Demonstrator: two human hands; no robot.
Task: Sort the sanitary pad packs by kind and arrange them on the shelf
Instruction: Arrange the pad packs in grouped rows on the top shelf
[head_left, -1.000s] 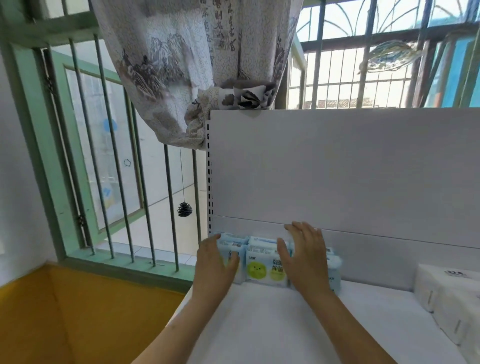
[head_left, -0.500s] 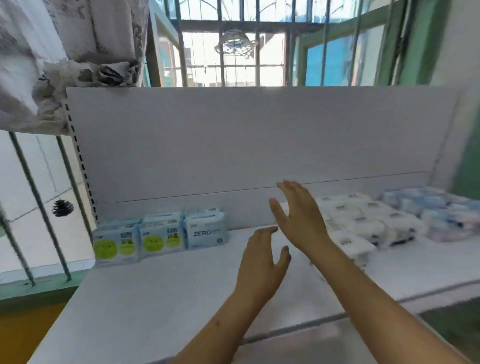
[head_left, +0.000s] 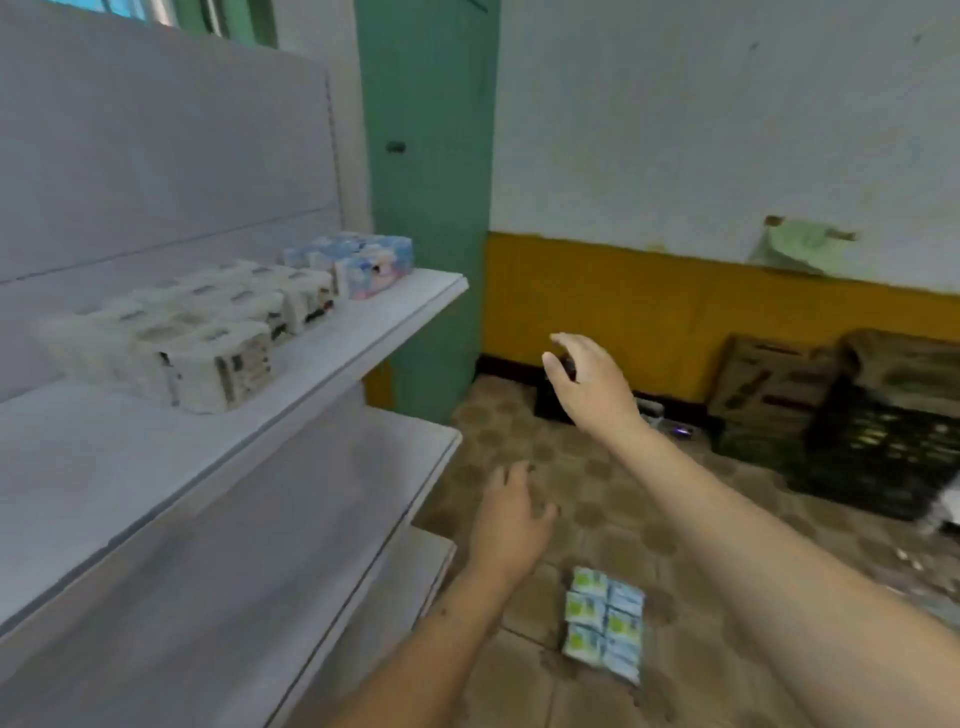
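Several white pad packs (head_left: 208, 332) stand in rows on the top shelf (head_left: 322, 353), with blue and pink packs (head_left: 358, 260) behind them at the shelf's right end. A block of several green and blue packs (head_left: 605, 623) lies on the tiled floor. My left hand (head_left: 511, 522) hangs open above the floor, just past the shelves' right edge and above that block. Further right and higher, my right hand (head_left: 589, 384) is held out with fingers relaxed and nothing in it.
Two lower white shelves (head_left: 311, 519) jut out under the top one. A green door post (head_left: 431, 208) stands behind the shelf end. A dark crate (head_left: 883, 457) and cardboard boxes (head_left: 769, 384) sit against the yellow and white wall.
The view has swung right, from the shelf's left end with the green and blue packs to its right end and the floor. Both hands left the shelf and now hang over the floor.
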